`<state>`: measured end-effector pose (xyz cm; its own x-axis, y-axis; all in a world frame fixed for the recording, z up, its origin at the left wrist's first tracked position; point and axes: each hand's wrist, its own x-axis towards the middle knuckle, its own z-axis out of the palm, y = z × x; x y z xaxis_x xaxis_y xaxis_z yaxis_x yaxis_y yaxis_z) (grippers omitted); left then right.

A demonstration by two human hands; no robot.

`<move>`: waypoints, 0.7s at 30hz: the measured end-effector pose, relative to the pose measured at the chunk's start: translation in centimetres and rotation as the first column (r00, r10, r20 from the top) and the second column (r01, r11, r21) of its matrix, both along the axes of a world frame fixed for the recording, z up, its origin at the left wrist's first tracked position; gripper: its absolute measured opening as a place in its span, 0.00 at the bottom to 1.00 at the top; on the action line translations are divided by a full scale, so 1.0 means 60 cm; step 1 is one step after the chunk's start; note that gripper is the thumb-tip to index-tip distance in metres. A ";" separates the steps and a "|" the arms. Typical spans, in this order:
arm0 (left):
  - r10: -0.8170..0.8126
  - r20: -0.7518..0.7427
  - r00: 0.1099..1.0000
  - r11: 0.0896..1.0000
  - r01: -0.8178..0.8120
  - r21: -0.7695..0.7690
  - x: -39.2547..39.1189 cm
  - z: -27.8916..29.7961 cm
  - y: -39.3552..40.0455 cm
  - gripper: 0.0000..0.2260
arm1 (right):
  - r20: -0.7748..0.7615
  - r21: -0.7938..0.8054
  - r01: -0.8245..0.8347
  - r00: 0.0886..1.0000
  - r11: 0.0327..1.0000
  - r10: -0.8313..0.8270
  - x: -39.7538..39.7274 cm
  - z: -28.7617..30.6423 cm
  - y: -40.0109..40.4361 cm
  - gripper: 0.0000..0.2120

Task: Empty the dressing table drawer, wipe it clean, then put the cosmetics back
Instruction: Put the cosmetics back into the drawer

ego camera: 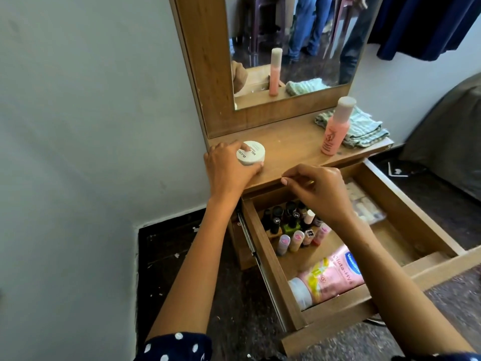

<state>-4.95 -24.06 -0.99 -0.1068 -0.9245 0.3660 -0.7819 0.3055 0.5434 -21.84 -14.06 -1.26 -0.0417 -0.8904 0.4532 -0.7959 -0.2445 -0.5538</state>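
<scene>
A: Where's the drawer (pixel 406 212)?
B: Pulled open, wooden, near right; pink lotion tube (pixel 330 277) lies inside, nail-polish bottles (pixel 291 225) stand farther back.
A: The hands?
B: Left hand (pixel 229 165) grips a white jar (pixel 251 153) on the tabletop (pixel 294 147); right hand (pixel 320 191) is curled narrow over the drawer, and I cannot tell whether it holds anything.

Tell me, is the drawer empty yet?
No. The open drawer still holds nail polish bottles and a pink lotion tube.

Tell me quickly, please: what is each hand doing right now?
Left hand: closed on the white jar, which sits on the dressing table top.
Right hand: fingers curled above the open drawer; cannot tell whether it holds anything.
</scene>
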 end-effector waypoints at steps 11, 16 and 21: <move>-0.316 -0.389 0.866 0.920 0.380 0.099 0.008 0.024 0.144 0.17 | -0.244 -0.084 -0.205 0.953 0.975 0.179 -0.036 0.032 0.069 0.15; -0.391 -0.388 0.834 0.871 0.472 0.137 -0.013 0.016 0.189 0.19 | -0.298 -0.046 -0.193 0.939 0.980 0.171 -0.068 0.037 0.124 0.14; -0.505 -0.107 0.857 0.861 0.509 0.018 -0.042 -0.006 0.222 0.24 | -0.361 0.052 -0.068 0.929 0.996 0.082 -0.120 0.052 0.174 0.15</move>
